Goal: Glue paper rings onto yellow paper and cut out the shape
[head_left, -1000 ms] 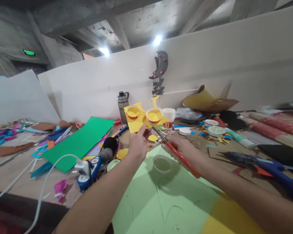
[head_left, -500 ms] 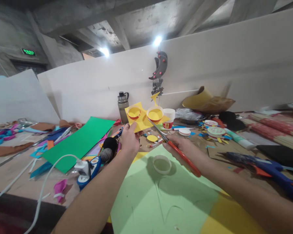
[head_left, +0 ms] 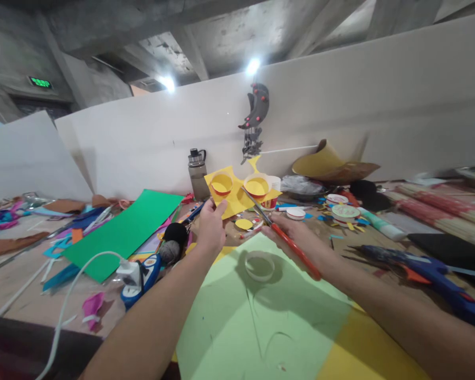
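My left hand [head_left: 212,226] pinches the lower edge of a yellow sheet of paper [head_left: 234,203], held up above the table. Two ring-shaped cup pieces [head_left: 221,183] with pale rims stand on the sheet, side by side. My right hand [head_left: 291,232] grips red-handled scissors [head_left: 295,248], whose blades reach to the paper beside the right-hand ring. A narrow strip of yellow paper sticks up behind that ring. Below my hands, a loose pale ring [head_left: 259,278] lies on a light green sheet [head_left: 229,311].
A stack of paper cups [head_left: 273,201] and a bottle [head_left: 198,177] stand behind the paper. To the right lies a blue glue gun [head_left: 427,274]. A green sheet [head_left: 122,232], yarn balls [head_left: 176,235] and a blue power strip [head_left: 140,279] with a white cable are on the left.
The yellow paper has shifted slightly right and tilted, and the strip behind the right ring leans differently. The scissors stay at the paper by that ring. The whole view has moved slightly.
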{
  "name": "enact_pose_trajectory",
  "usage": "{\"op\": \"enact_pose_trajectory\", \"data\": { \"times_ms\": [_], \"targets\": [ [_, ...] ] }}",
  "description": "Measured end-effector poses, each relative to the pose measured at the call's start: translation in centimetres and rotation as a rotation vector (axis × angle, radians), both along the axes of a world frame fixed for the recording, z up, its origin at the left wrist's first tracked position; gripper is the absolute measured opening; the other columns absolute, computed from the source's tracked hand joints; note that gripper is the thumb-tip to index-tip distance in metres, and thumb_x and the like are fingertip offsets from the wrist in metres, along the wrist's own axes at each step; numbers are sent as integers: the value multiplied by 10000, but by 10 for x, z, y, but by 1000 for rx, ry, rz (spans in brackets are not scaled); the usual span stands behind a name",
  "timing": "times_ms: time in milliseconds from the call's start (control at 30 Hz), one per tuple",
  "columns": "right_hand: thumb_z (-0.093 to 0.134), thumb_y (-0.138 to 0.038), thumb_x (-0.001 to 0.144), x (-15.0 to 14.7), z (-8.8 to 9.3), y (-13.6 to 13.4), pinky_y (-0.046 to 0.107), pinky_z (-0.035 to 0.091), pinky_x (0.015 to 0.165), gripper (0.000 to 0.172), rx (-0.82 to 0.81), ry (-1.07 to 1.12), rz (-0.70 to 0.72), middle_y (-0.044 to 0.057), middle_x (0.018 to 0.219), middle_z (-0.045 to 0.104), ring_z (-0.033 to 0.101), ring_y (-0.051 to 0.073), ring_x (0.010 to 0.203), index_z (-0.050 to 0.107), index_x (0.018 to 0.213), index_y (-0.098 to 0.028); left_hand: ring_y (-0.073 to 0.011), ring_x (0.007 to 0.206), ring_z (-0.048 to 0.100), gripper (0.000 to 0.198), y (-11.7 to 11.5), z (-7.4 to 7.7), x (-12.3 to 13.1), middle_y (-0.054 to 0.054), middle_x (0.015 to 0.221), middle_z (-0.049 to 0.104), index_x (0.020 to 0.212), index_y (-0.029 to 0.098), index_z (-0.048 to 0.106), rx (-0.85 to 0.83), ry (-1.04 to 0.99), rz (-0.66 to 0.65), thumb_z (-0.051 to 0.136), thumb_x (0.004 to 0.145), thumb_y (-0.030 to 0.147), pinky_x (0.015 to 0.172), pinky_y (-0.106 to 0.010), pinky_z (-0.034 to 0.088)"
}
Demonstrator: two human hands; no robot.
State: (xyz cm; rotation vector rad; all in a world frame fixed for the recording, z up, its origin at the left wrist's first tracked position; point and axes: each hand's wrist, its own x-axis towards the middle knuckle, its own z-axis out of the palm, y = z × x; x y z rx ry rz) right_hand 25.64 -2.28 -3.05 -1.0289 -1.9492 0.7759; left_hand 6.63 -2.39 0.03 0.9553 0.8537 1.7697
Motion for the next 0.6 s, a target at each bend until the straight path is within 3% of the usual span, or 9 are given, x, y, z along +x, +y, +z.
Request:
{"op": "enact_pose_trajectory", "data": {
  "times_ms": [267,400,500,600],
  "targets": [
    [526,-516,843,-2,6,-5,246,353,464,333,-32,0,-5,-10,651,510,457,132,559,612,795,-198,-181,836,716,234,-3,5,0,-42,965,740,965,186,628,-36,-92,-33,645,733,155,759,-299,579],
    [517,-492,846,-6,7,-9,226,329,390,298,-100,16,19,-48,558,406,386,106,461,587,819,-204,-188,897,713,187,-2,10,-2,-54,944,741,928,157,626,-53,-129,-19,682,753,196,808,-306,577],
    [561,-444,828,-9,10,-16,226,420,375,231,-226,85,11,-61,544,387,405,111,448,567,875,-218,-160,900,708,213,1,9,-3,-41,953,740,923,164,620,-48,-139,-34,736,748,202,811,-273,572],
    [646,-427,776,-11,13,-20,272,561,482,260,-348,217,29,-49,618,441,461,119,521,556,923,-231,-131,789,700,299,2,4,-4,-28,986,730,961,182,621,-36,-65,-93,782,709,193,708,-240,578]
  ]
}}
